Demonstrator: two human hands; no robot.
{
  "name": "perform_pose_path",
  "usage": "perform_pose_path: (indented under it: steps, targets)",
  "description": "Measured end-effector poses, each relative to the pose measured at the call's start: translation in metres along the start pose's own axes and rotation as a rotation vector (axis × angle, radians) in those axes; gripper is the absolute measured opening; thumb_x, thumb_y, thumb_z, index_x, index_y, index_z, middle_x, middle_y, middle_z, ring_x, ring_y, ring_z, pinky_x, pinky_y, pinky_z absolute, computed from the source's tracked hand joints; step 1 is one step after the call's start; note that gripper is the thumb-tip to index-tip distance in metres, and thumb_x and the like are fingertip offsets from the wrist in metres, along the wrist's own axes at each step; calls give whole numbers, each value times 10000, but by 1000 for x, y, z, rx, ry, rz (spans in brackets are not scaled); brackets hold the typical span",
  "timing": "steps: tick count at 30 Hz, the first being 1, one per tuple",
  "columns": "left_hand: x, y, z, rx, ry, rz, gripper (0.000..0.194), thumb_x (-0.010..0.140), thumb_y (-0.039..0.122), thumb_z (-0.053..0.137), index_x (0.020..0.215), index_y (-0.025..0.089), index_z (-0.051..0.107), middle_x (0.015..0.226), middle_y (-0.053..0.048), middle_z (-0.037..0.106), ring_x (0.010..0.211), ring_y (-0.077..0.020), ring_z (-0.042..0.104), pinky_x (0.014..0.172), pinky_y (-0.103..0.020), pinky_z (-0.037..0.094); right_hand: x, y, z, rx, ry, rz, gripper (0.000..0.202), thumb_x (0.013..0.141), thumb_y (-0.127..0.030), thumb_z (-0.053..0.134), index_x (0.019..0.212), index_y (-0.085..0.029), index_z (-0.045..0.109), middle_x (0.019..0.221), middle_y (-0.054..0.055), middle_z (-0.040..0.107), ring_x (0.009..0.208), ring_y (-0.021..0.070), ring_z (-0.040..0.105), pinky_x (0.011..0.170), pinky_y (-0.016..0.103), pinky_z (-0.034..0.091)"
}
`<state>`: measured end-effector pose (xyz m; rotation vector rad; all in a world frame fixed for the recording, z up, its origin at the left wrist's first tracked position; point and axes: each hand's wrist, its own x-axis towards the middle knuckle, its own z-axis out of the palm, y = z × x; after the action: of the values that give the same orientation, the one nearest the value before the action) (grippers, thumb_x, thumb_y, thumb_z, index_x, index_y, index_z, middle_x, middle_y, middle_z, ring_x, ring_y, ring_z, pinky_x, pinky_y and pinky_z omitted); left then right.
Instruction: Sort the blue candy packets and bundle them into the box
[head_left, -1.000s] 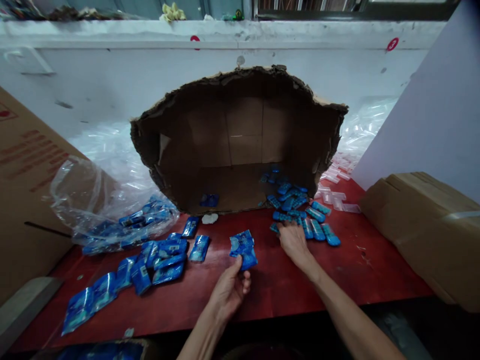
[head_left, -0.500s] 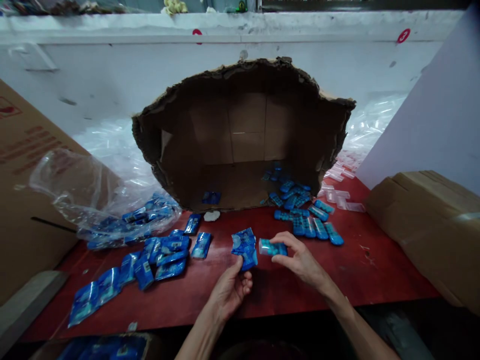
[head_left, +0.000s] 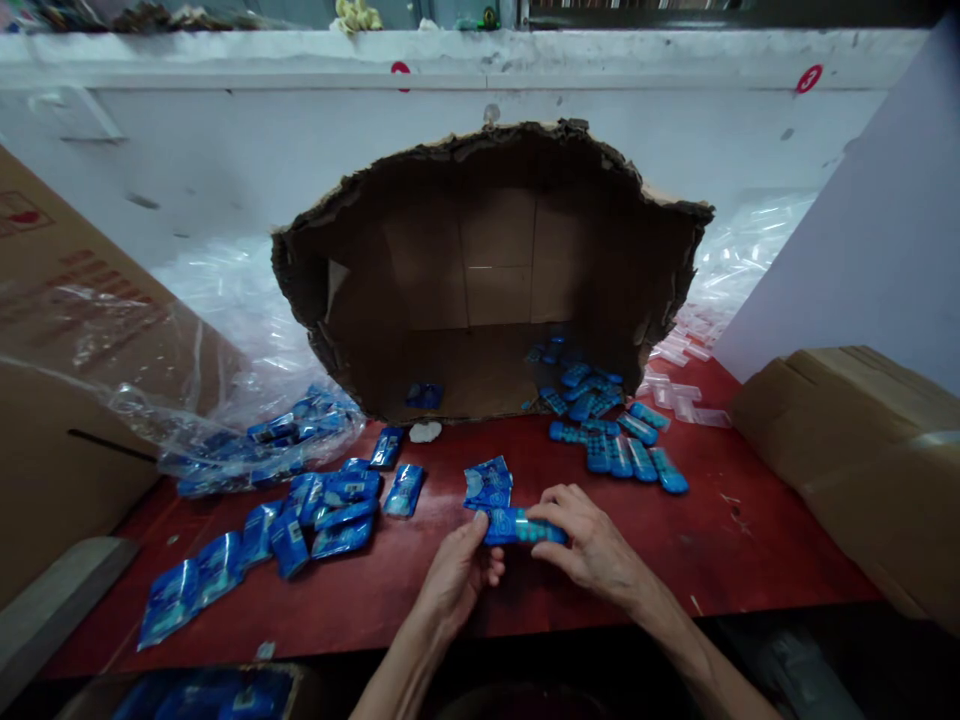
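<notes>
My left hand pinches a blue printed plastic packet between thumb and fingers. From the right, my right hand grips a clear tube of small blue balls. The tube lies level, its left end meeting the packet's open side; how far it goes inside I cannot tell. Just behind my left thumb, a flat blue wrapper rests on the red table. A filled blue packet lies left of it. Farther left is a pile of blue packets.
A torn-edged cardboard box opens toward me at the back. Blue ball-filled tubes lie at its right front. Clear empty tubes are scattered behind them. A plastic bag and a carton stand left, another carton right.
My right hand has moved left and slightly toward me, bringing the tube up against the packet. The packet has turned level in my left hand and come apart from the wrapper behind.
</notes>
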<state>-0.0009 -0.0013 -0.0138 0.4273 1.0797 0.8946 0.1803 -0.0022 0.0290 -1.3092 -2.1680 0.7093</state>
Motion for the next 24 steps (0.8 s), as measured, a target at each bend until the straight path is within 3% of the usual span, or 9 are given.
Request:
perform_pose_path:
  steps: [4, 8, 12, 14, 18, 21, 24]
  targets:
    - [1, 1, 1, 56, -36, 69, 269, 669, 364, 607, 664, 100, 560, 482, -35, 588, 375, -95, 520, 341, -170, 357, 0, 4, 7, 160, 8, 32, 281, 716, -235, 587, 994, -243, 547, 947, 28, 521, 850, 169, 506, 758, 276, 411]
    - [1, 1, 1, -75, -101, -27, 255, 693, 336, 592, 802, 106, 578, 650, -62, 643, 508, -114, 584, 434, -187, 437, -2, 3, 25, 207, 105, 57, 261, 733, -204, 550, 992, -233, 543, 990, 41, 504, 858, 166, 518, 763, 266, 416]
    - [1, -2, 3, -103, -99, -54, 236, 700, 315, 590, 816, 111, 569, 650, -54, 641, 519, -111, 581, 434, -184, 437, -3, 0, 41, 411, 224, 122, 238, 702, -196, 581, 938, -215, 559, 985, 42, 513, 916, 178, 497, 809, 280, 400]
    - [1, -2, 5, -80, -83, -49, 237, 703, 320, 586, 811, 110, 565, 630, -47, 633, 482, -101, 562, 400, -175, 411, -2, 2, 43, 612, 193, 195, 227, 716, -227, 569, 942, -207, 570, 975, 38, 527, 869, 170, 509, 741, 277, 429]
    - [-1, 0, 9, -100, -60, -73, 231, 700, 329, 586, 809, 127, 552, 604, -18, 607, 427, -79, 519, 372, -173, 382, 3, 15, 40, 1113, -39, 283, 353, 763, -300, 529, 1106, -222, 503, 962, 32, 537, 687, 110, 515, 530, 212, 434]
    - [-4, 2, 12, -94, -119, -58, 224, 702, 303, 589, 824, 117, 563, 623, -27, 607, 440, -79, 513, 381, -181, 379, 7, 19, 39, 1354, -34, 294, 532, 687, -274, 630, 1176, -261, 421, 950, 21, 515, 656, 92, 511, 461, 167, 413]
    - [-5, 2, 14, -118, -150, -65, 234, 712, 288, 579, 861, 107, 574, 647, -38, 612, 467, -84, 521, 398, -184, 376, 10, 17, 42, 1421, -18, 296, 632, 636, -233, 675, 1192, -275, 377, 909, 9, 506, 599, 79, 512, 408, 146, 393]
